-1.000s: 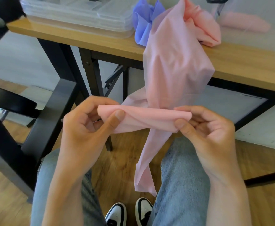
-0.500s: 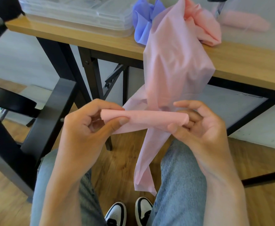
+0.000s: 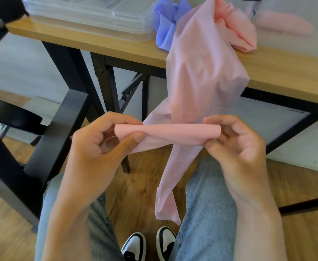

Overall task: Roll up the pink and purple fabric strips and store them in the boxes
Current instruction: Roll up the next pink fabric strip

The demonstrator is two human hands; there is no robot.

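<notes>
A: Head view. The roll (image 3: 173, 131) is tighter and slimmer than a second ago; the left hand (image 3: 99, 147) and the right hand (image 3: 235, 146) each pinch one end of it, above the lap.

B: Progress?

A: Early, in my judgement. Most of the pink strip (image 3: 201, 72) hangs unrolled from the table (image 3: 286, 72).

B: Surroundings?

A: Purple strip (image 3: 165, 25) and the boxes (image 3: 90, 14) lie on the table. The loose tail dangling between the knees could snag.

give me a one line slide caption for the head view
Both hands, left and right, roll a pink fabric strip over the lap, its length trailing up to the wooden table.
</notes>
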